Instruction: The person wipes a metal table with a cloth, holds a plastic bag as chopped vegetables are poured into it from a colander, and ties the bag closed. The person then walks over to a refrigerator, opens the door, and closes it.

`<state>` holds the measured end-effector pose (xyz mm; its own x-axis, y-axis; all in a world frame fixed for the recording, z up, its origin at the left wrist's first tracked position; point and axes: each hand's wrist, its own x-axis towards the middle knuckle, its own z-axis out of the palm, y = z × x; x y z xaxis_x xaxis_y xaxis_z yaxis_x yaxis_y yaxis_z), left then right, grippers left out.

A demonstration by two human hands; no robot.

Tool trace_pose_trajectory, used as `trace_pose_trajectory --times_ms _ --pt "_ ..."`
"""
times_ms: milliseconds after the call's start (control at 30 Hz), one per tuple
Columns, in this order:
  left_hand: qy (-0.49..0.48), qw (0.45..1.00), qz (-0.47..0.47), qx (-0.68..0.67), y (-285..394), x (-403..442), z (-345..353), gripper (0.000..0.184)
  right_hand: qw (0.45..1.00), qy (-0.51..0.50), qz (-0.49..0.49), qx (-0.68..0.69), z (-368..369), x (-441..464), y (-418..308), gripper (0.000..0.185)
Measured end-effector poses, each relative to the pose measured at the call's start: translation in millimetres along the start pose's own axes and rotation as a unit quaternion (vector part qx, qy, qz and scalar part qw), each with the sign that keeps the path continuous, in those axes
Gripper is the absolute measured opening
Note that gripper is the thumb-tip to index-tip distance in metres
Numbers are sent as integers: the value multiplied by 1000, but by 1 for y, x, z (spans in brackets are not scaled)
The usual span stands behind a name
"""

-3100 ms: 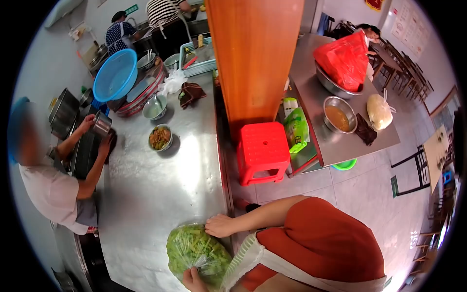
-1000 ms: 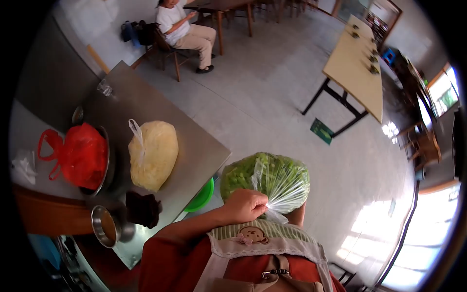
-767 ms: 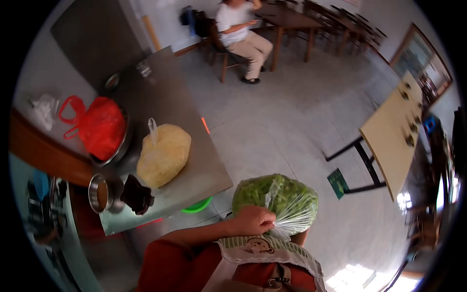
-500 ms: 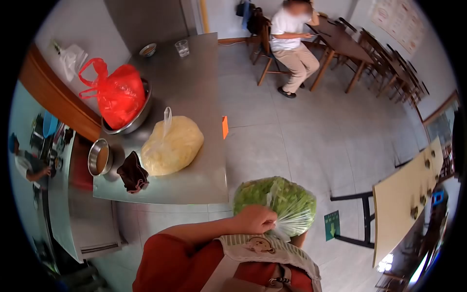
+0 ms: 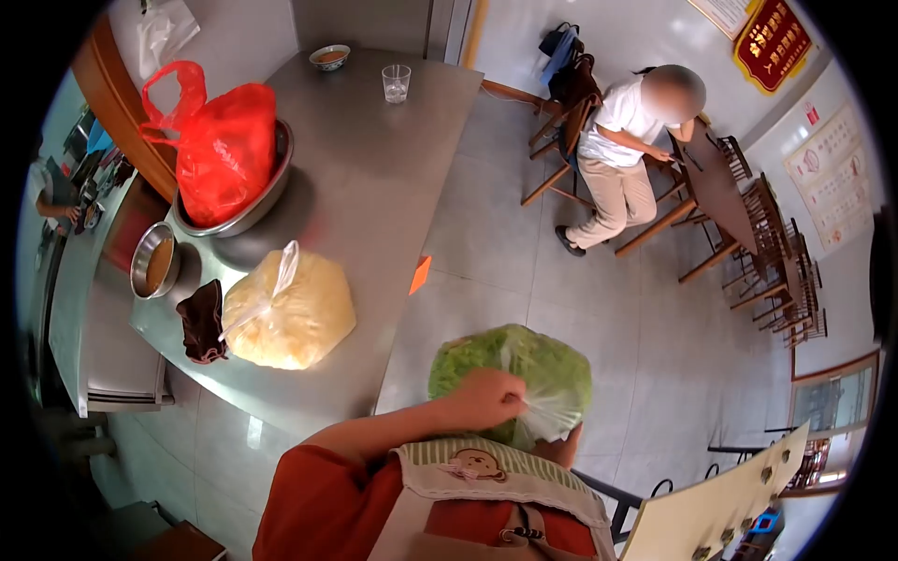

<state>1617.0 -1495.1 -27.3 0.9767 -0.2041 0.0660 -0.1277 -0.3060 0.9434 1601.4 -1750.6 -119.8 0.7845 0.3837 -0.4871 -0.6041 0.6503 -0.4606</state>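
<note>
A clear plastic bag (image 5: pixel 552 374) full of green leafy vegetables hangs in front of my apron. My left hand (image 5: pixel 488 397) is closed on its gathered neck, with the knuckles facing up. Only a small part of my right hand (image 5: pixel 564 447) shows, low on the right of the bag; its fingers are hidden behind the plastic. Left of the hands, on a steel table (image 5: pixel 374 187), sits a knotted clear bag (image 5: pixel 299 318) with pale yellow contents. A dark brown pouch (image 5: pixel 201 323) lies beside it.
A red plastic bag (image 5: pixel 224 150) fills a metal basin (image 5: pixel 281 182). Near it are a metal bowl of brown liquid (image 5: pixel 157 262), a patterned bowl (image 5: pixel 329 58) and a glass (image 5: pixel 396 84). A seated person (image 5: pixel 622 140) is at a wooden table (image 5: pixel 720 178). A pale board (image 5: pixel 720 496) stands at right.
My view has turned, so the steel table and the seated person appear shifted and tilted. My left hand keeps its grip on the bag of greens, which stays in front of me.
</note>
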Motion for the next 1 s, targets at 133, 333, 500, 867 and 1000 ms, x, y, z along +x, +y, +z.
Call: trace_pose_trajectory --times_ms 133,333,500,867,1000 --pt "132 986 -87 -44 -24 68 -49 19 983 -86 147 -66 28 87 -62 81" --pt "345 924 -161 -34 1 125 -164 16 962 -156 218 -58 64 203 -148 50" --pt "490 852 -176 51 -43 159 -244 18 937 -101 299 -148 104 323 -169 41" --pt "632 690 -196 293 -43 250 -397 22 893 -15 329 -306 225 530 -171 29" --pt "630 697 -102 328 -57 286 -400 45 884 7 345 -316 237 584 -178 27"
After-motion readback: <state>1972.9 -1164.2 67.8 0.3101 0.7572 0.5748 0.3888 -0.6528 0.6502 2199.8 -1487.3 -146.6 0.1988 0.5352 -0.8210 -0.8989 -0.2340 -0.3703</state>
